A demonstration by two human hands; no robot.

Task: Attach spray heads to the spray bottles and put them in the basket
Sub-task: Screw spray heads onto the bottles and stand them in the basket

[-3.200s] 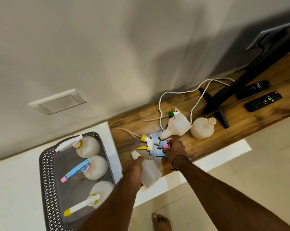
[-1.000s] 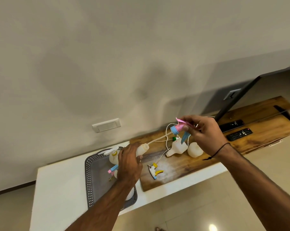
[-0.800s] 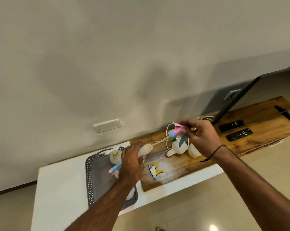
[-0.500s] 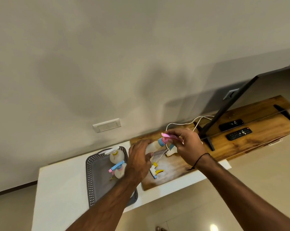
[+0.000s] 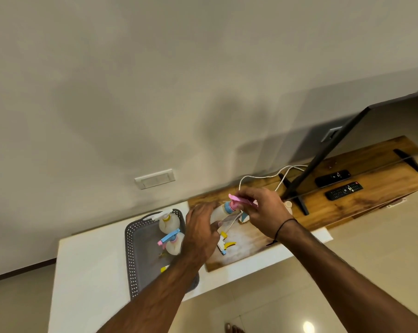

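Observation:
My left hand point(image 5: 199, 233) grips a white spray bottle point(image 5: 218, 213), held tilted above the wooden board point(image 5: 323, 207). My right hand point(image 5: 263, 210) is closed on a pink and blue spray head point(image 5: 234, 203) sitting at the bottle's neck. A loose spray head with yellow parts point(image 5: 224, 242) lies on the board below my hands. The grey perforated basket point(image 5: 133, 251) on the white counter holds finished bottles, one with a yellow collar point(image 5: 167, 221) and one with a blue and pink head point(image 5: 170, 239). Another bottle's neck point(image 5: 288, 204) peeks out behind my right hand.
A television stand leg point(image 5: 299, 200) and its tilted dark screen point(image 5: 342, 138) rise at the right. Two remote controls point(image 5: 343, 191) lie on the wood beyond. A white cable point(image 5: 263, 176) loops along the wall. A wall switch plate point(image 5: 155, 179) sits above the counter.
My right hand carried the pink and blue spray head left and down, feeding its tube into the bottle and seating it on the neck. My left hand raised the bottle slightly.

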